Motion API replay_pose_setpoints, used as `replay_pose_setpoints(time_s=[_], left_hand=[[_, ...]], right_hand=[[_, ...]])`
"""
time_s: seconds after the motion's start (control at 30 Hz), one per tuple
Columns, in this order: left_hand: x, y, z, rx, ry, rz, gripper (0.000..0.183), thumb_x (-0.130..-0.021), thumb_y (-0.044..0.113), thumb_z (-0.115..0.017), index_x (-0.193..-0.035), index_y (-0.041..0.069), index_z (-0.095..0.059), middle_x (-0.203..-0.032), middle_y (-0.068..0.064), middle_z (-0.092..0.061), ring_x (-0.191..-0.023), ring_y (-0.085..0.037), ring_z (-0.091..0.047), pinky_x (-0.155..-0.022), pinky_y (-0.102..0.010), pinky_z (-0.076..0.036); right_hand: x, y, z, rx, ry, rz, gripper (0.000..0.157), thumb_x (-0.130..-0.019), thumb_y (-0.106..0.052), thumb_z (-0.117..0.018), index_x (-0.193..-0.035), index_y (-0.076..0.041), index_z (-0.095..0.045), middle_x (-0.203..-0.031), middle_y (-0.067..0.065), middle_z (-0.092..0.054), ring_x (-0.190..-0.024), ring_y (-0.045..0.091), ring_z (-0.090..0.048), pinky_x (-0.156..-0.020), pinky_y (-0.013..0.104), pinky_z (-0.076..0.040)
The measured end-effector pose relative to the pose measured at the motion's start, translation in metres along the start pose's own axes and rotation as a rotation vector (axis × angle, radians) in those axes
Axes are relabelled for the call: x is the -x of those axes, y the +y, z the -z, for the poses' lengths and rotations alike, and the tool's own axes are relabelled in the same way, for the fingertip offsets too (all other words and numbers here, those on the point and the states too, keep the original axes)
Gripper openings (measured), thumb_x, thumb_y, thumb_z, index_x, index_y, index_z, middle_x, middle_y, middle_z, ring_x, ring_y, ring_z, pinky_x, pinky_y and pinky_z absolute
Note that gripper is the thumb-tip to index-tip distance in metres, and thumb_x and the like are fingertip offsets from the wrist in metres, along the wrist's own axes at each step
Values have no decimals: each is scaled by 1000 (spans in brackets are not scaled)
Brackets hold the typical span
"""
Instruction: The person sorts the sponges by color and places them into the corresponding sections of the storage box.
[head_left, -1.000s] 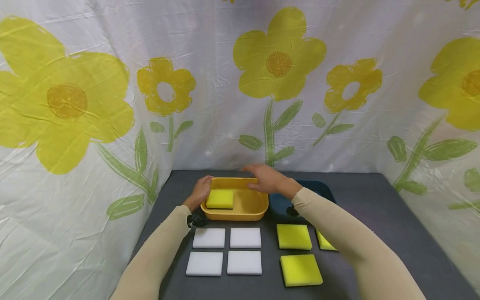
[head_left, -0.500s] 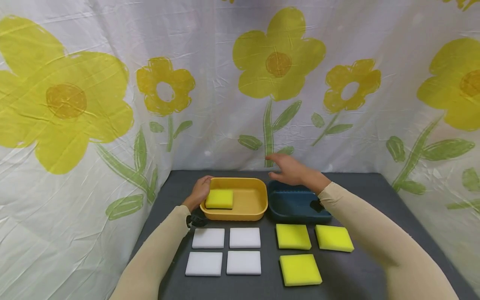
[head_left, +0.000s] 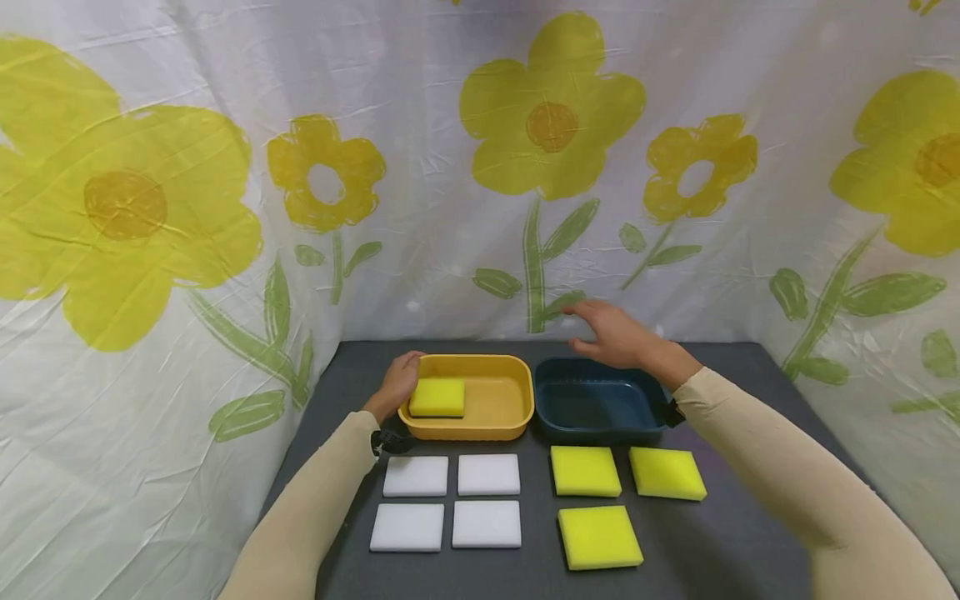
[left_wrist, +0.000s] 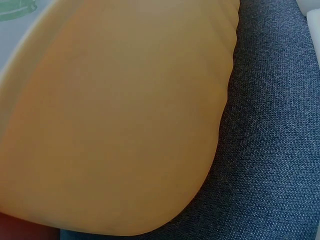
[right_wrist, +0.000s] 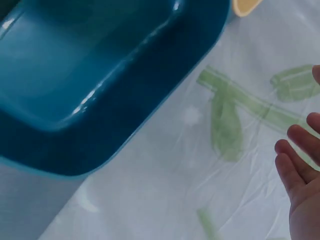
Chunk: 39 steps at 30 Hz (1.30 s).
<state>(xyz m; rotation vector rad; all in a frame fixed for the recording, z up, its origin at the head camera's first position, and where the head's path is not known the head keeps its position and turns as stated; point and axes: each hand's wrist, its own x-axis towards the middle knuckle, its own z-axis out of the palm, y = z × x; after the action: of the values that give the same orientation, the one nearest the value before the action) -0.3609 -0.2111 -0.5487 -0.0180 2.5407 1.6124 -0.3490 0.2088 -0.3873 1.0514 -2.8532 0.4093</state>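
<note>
In the head view my left hand (head_left: 397, 383) grips the left end of a yellow plastic basin (head_left: 491, 429); its fingertips are mostly hidden. The basin's outer wall (left_wrist: 125, 125) fills most of the left wrist view. Inside the basin, on its left side, lies a yellow sponge (head_left: 437, 397). My right hand (head_left: 618, 336) hovers above the back edge of a dark blue basin (head_left: 600, 435), holding nothing. Its extended fingers (right_wrist: 292, 172) appear at the right of the right wrist view, apart from the blue basin.
Several white sponges (head_left: 486, 523) lie in two rows in front of the yellow basin. Three more yellow sponges (head_left: 600, 537) lie in front of the blue basin. Behind the dark grey table (head_left: 712, 550) hangs a white curtain (head_left: 427, 167) with yellow flowers.
My right hand has moved right, from over the right part of the yellow basin to above the blue basin's back edge. The left hand has stayed at the yellow basin.
</note>
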Motion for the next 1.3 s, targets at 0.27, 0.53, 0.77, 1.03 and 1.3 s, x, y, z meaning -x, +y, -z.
replay_pose_setpoints(time_s=[0.27,0.53,0.77,1.03,1.3], left_hand=[[0,0,1,12,-7,-4,50,-121,24,-27,-156,0,-53,-155,-26,-55,-139,-43,-57,-118,-61,-46],[1,-1,-1,6,-10,3,49,-121,25,-27,-156,1,-53,-155,-25,-56,-139,-42,-56,-119,-60,-45],[2,1,0,12,-13,6,49,-121,27,-27,-157,3,-52,-155,-24,-55,-138,-42,-56,-119,-61,-45],[3,2,1,9,-8,4,48,-121,25,-27,-155,2,-53,-154,-24,-55,-137,-42,-56,-118,-61,-45],[4,3,1,11,1,6,49,-122,26,-27,-155,2,-54,-155,-24,-55,-139,-42,-56,-119,-61,-44]], right_hand=[[28,15,1,1,0,-83,58,-106,-27,-73,-153,3,-57,-153,27,-61,-140,47,-60,-115,65,-49],[64,30,-1,34,-19,-123,58,-107,-24,-73,-153,6,-55,-154,29,-60,-140,50,-58,-115,67,-48],[98,42,-1,31,2,-175,57,-106,-23,-73,-152,7,-56,-152,31,-61,-138,52,-59,-113,70,-48],[135,58,-10,-15,54,-252,56,-108,-23,-70,-153,7,-55,-153,32,-59,-136,54,-59,-110,71,-48],[168,62,-24,-44,101,-291,56,-107,-21,-71,-151,9,-55,-149,34,-60,-131,54,-62,-105,70,-52]])
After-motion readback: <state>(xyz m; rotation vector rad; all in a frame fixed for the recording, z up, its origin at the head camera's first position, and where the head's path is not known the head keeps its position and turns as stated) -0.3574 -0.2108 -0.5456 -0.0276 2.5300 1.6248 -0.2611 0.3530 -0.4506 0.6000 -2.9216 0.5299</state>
